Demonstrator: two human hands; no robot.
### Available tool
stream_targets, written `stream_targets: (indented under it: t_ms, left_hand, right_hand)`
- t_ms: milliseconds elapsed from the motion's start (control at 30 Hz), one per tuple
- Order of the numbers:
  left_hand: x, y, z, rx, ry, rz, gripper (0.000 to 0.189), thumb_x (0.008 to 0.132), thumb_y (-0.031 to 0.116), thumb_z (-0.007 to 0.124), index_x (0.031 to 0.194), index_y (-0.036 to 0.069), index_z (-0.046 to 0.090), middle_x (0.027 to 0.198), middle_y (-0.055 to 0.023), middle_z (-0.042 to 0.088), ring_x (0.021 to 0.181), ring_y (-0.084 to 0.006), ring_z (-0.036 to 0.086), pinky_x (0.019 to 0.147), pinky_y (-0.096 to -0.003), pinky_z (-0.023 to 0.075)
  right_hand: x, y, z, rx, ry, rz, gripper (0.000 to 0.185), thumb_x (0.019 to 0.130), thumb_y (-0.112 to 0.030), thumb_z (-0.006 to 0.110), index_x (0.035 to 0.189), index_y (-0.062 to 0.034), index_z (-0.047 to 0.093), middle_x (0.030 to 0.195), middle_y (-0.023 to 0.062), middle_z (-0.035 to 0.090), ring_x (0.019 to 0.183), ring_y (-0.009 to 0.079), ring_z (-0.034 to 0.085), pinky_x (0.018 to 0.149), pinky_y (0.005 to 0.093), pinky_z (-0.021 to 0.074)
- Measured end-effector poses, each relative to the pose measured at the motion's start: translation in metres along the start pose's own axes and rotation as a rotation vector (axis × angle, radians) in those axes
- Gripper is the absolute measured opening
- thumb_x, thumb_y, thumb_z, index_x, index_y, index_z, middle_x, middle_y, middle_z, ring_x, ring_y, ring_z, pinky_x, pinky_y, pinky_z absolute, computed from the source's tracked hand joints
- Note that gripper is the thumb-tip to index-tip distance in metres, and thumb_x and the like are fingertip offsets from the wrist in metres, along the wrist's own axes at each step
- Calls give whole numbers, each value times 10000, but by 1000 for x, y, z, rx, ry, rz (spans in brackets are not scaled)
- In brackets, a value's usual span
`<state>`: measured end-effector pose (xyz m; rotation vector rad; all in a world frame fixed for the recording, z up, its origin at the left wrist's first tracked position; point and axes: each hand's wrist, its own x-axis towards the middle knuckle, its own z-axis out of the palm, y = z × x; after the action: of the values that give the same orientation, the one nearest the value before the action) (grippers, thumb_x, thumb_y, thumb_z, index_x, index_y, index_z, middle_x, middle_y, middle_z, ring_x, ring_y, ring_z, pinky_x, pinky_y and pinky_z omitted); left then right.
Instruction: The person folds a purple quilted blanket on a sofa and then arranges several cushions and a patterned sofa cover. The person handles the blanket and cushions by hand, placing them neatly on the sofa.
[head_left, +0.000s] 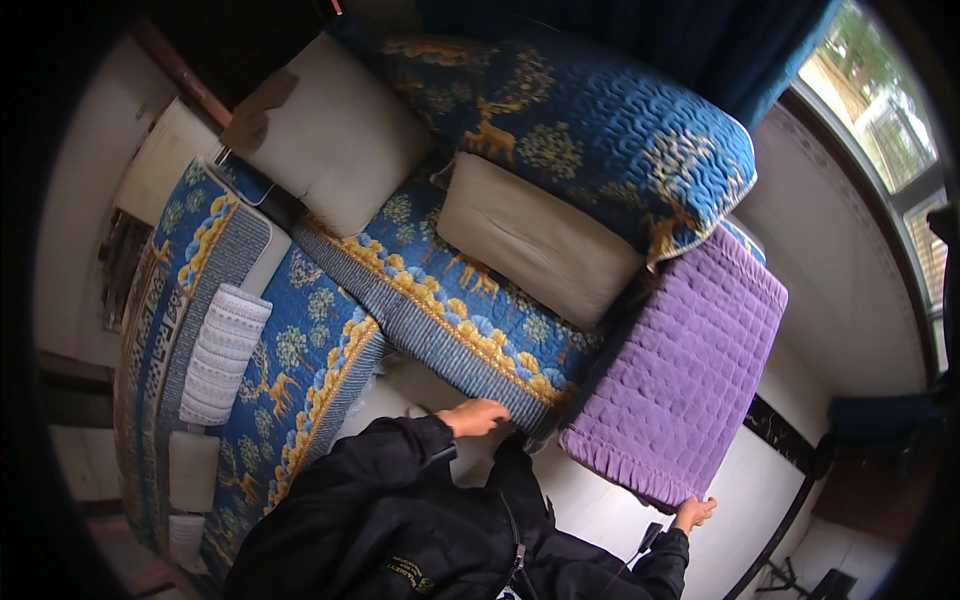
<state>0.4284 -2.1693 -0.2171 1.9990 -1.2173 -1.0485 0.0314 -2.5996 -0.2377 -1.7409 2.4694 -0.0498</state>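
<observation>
A purple quilted cover (667, 367) with gathered ends lies over the sofa's right armrest. At its lower front corner, my right hand (694, 514) pinches the cover's edge. My left hand (474, 417) hangs in front of the seat's front edge, its fingers loosely curled and nothing visible in them. Beneath and behind it, the sofa seat carries a blue quilted seat cover (480, 300) with deer, trees and a yellow floral border. A matching backrest cover (600, 127) drapes over the back, its right end hanging beside the purple cover.
On the seat rest a beige oblong cushion (536, 240) and a larger pale square cushion (330, 135) with a brown patch. Another blue-covered sofa section (292, 352) runs along the left, with a white patterned cushion (225, 356). A window (870, 97) is at right.
</observation>
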Motion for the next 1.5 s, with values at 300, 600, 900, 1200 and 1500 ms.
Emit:
stream_targets:
  t_ms: [300,600,900,1200,1500]
  left_hand:
    - [-240,-149,7,-100,480,-499,135,793,148,575,870,47,620,793,-152,632,772,-337,612,686,-394,482]
    - [-407,-247,94,253,135,-590,193,771,221,536,663,80,614,674,-125,612,645,-300,609,577,-431,484]
    - [-401,-251,38,-1690,276,-1145,141,789,126,543,661,70,553,597,-53,546,530,-199,565,436,-339,436]
    - [-243,-236,-214,-374,704,-762,145,790,-29,581,914,36,618,771,-24,623,697,-98,579,640,-250,474]
    - [-32,-204,-276,-467,262,-358,176,793,-47,551,950,8,610,843,-40,632,776,-125,613,726,-267,512]
  right_hand:
    - [-181,-148,-23,61,-31,-882,365,735,-178,632,1093,-151,562,989,81,630,979,312,554,798,452,443]
    - [-290,-253,-27,104,-343,-949,358,814,-430,586,917,-94,652,864,143,670,858,327,634,750,436,479]
    - [-165,-412,26,411,-217,-819,409,815,-418,641,1043,-80,609,727,89,629,576,193,593,508,343,476]
    - [-142,-529,-2,671,-332,-946,435,856,-341,624,1184,-70,533,914,71,629,719,120,575,625,257,466]
    - [-236,-258,-59,576,-546,-840,289,863,-226,626,1064,-21,592,891,99,670,808,164,633,735,298,501]
